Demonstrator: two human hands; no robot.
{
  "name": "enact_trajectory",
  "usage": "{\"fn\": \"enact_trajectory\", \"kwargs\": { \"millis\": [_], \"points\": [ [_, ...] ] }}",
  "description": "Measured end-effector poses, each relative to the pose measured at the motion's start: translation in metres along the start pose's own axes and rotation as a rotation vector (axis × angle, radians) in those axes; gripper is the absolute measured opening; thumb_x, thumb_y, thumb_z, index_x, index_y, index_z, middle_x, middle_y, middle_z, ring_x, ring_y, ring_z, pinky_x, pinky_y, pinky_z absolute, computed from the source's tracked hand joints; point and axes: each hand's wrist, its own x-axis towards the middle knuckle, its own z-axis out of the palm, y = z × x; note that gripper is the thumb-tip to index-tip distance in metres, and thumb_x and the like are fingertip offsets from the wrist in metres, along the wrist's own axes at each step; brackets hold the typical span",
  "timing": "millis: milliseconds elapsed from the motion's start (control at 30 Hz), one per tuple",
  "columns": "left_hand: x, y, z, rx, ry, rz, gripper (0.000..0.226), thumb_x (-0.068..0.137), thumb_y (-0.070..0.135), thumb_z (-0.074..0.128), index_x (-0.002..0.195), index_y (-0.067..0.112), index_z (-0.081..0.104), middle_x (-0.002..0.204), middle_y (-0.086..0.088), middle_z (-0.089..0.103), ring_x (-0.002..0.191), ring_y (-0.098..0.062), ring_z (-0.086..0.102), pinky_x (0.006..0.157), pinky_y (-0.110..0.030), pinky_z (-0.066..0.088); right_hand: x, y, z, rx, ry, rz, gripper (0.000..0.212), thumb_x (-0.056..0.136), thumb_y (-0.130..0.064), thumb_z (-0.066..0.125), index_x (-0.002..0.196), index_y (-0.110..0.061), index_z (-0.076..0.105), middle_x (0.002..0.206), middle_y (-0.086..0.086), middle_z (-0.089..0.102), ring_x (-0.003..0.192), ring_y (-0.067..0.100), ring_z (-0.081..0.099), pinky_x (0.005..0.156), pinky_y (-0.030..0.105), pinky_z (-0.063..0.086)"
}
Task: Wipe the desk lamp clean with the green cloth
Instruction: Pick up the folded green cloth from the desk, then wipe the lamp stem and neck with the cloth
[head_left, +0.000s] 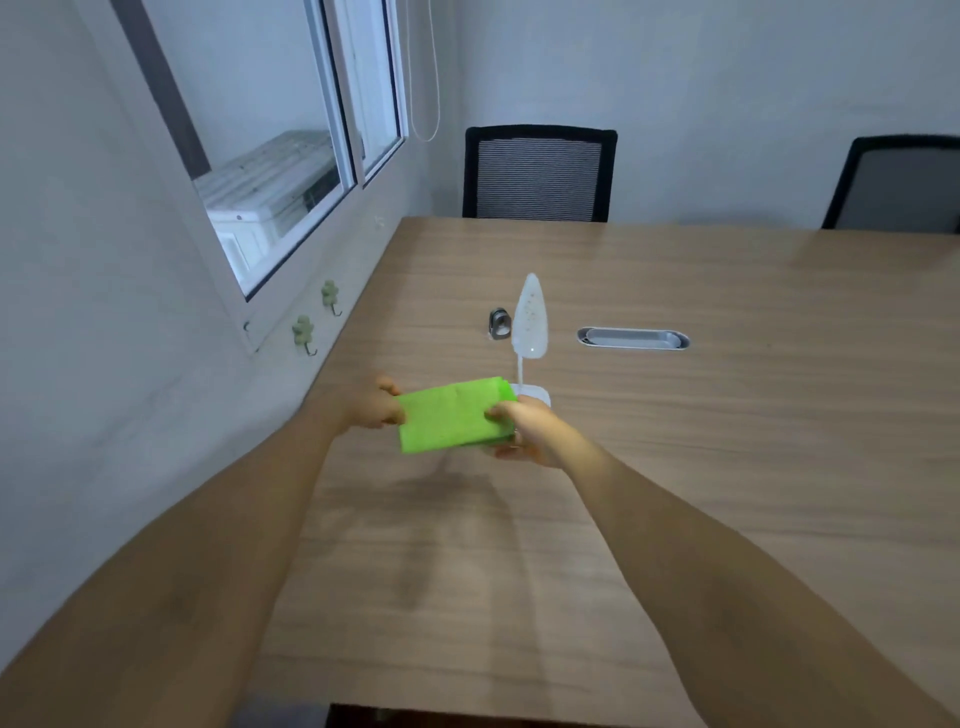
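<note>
A wooden table (727, 415) fills the room's corner, with an oval cable slot (632, 339) set in its top and a small dark object (500, 323) well left of it. Two black mesh chairs (538, 174) (898, 184) stand at the far edge. On the left wall, a window (291, 156) sits above two green hooks (304, 334) (330, 296).

The table (675, 467) is wood-grain laminate, smooth with a soft sheen. The cloth (452, 415) is matt green fabric, folded. The lamp (529, 322) looks like glossy white plastic. The cable slot (632, 339) is silvery, metal-like. The chairs (537, 176) have mesh backs.
</note>
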Motion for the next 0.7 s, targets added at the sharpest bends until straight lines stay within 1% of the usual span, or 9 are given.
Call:
{"fn": "enact_trajectory", "kwargs": {
  "millis": [100,200,267,333,400,467,533,600,700],
  "points": [
    [-0.007,0.010,0.009,-0.118,-0.137,-0.077,0.014,0.086,0.005,0.057,0.097,0.014,0.058,0.076,-0.003,0.057,0.068,-0.010,0.053,0.061,-0.020,0.043,-0.013,0.006,-0.012,0.172,0.019,0.003,0.019,0.091,-0.014,0.055,0.109,-0.015,0.048,0.092,0.010,0.058,0.071,0.029,0.063,0.093,0.054,0.052],
    [-0.011,0.017,0.018,-0.185,-0.197,-0.121,0.009,0.087,0.010,0.059,0.092,0.017,0.058,0.081,0.000,0.060,0.073,-0.007,0.057,0.067,-0.020,0.046,-0.018,0.014,-0.020,0.459,0.009,-0.002,0.024,0.091,-0.015,0.057,0.114,-0.011,0.050,0.096,0.014,0.059,0.083,0.029,0.062,0.100,0.058,0.046],
    [-0.013,0.021,0.023,-0.245,-0.222,-0.154,0.004,0.087,0.010,0.060,0.086,0.014,0.059,0.081,-0.001,0.062,0.074,-0.008,0.058,0.069,-0.020,0.047,-0.021,0.017,-0.021,0.640,-0.014,-0.009,0.023,0.092,-0.015,0.059,0.112,-0.010,0.050,0.093,0.012,0.059,0.098,0.029,0.059,0.104,0.052,0.044],
    [-0.015,0.022,0.031,-0.320,-0.261,-0.184,0.007,0.088,0.010,0.059,0.081,0.012,0.059,0.082,-0.003,0.062,0.076,-0.010,0.058,0.072,-0.021,0.046,-0.027,0.019,-0.018,0.716,-0.033,-0.007,0.009,0.093,-0.010,0.056,0.102,-0.006,0.055,0.088,0.012,0.058,0.099,0.026,0.057,0.105,0.045,0.041],
    [-0.015,0.023,0.039,-0.371,-0.290,-0.205,0.007,0.088,0.010,0.059,0.081,0.011,0.059,0.083,-0.004,0.062,0.076,-0.012,0.058,0.073,-0.022,0.046,-0.028,0.023,-0.012,0.693,-0.046,0.002,0.006,0.093,-0.003,0.054,0.093,-0.005,0.059,0.088,0.012,0.060,0.097,0.025,0.059,0.109,0.043,0.039],
    [-0.013,0.020,0.045,-0.389,-0.307,-0.216,0.005,0.086,0.009,0.061,0.081,0.010,0.059,0.083,-0.005,0.063,0.076,-0.012,0.058,0.074,-0.023,0.047,-0.033,0.026,-0.006,0.617,0.008,0.055,0.019,0.093,0.000,0.052,0.111,-0.003,0.059,0.096,0.013,0.064,0.115,0.027,0.056,0.110,0.039,0.040],
    [-0.011,0.018,0.049,-0.358,-0.325,-0.221,0.002,0.086,0.010,0.062,0.086,0.010,0.060,0.087,-0.005,0.064,0.078,-0.012,0.059,0.075,-0.023,0.048,-0.034,0.026,-0.003,0.604,0.061,0.089,0.034,0.097,-0.001,0.045,0.131,0.001,0.048,0.123,0.019,0.061,0.129,0.028,0.049,0.109,0.038,0.040],
    [-0.011,0.020,0.049,-0.300,-0.335,-0.218,0.012,0.086,0.016,0.062,0.097,0.012,0.061,0.099,-0.005,0.064,0.084,-0.011,0.058,0.075,-0.023,0.048,-0.041,0.017,-0.006,0.541,0.110,0.093,0.036,0.100,-0.004,0.037,0.135,0.001,0.041,0.137,0.019,0.053,0.130,0.029,0.049,0.108,0.040,0.039],
    [-0.010,0.031,0.039,-0.292,-0.251,-0.174,0.034,0.088,0.029,0.060,0.119,0.017,0.056,0.116,-0.003,0.059,0.102,-0.016,0.055,0.079,-0.027,0.048,-0.044,0.001,-0.028,0.412,0.162,0.017,0.031,0.098,-0.001,0.035,0.125,-0.007,0.049,0.114,0.013,0.064,0.109,0.029,0.062,0.104,0.043,0.042]
  ]
}}
